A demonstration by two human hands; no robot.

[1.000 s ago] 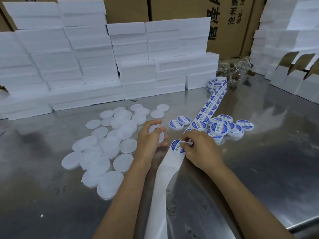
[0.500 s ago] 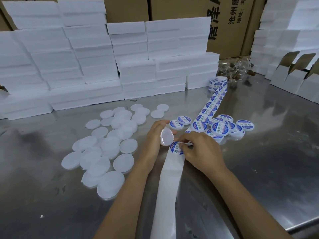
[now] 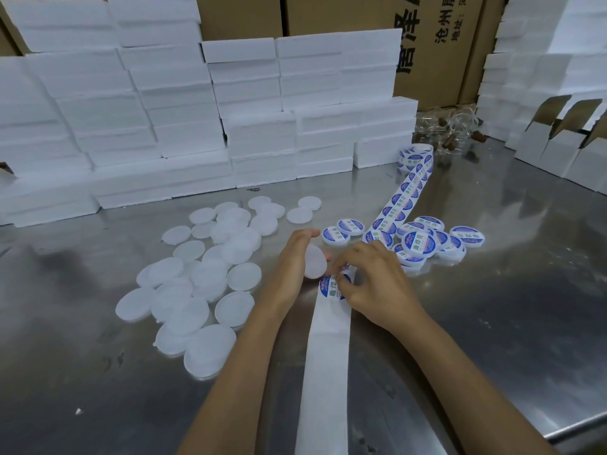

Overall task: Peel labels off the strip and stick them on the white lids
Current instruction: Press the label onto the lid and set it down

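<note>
My left hand [image 3: 293, 262] grips a plain white lid [image 3: 314, 261], tilted on edge just above the steel table [image 3: 492, 290]. My right hand [image 3: 371, 280] pinches the edge of a round blue-and-white label [image 3: 329, 289] that sits on the white backing strip [image 3: 328, 372]. The strip runs from the table's near edge under my hands and back to a label roll [image 3: 415, 156]. Several plain white lids [image 3: 203, 280] lie in a heap to the left. Several labelled lids [image 3: 423, 244] are piled to the right of the strip.
Stacks of white foam blocks [image 3: 184, 119] wall off the back and left. Brown cartons [image 3: 437, 44] stand behind them. Open white cardboard boxes [image 3: 558, 146] line the right side. Clear plastic bags [image 3: 450, 126] lie at the back right. The table's front edge [image 3: 578, 425] is at the lower right.
My left hand picked a white lid off the table and brought it up beside the label. My right hand stayed on the label, working its edge off the strip.
</note>
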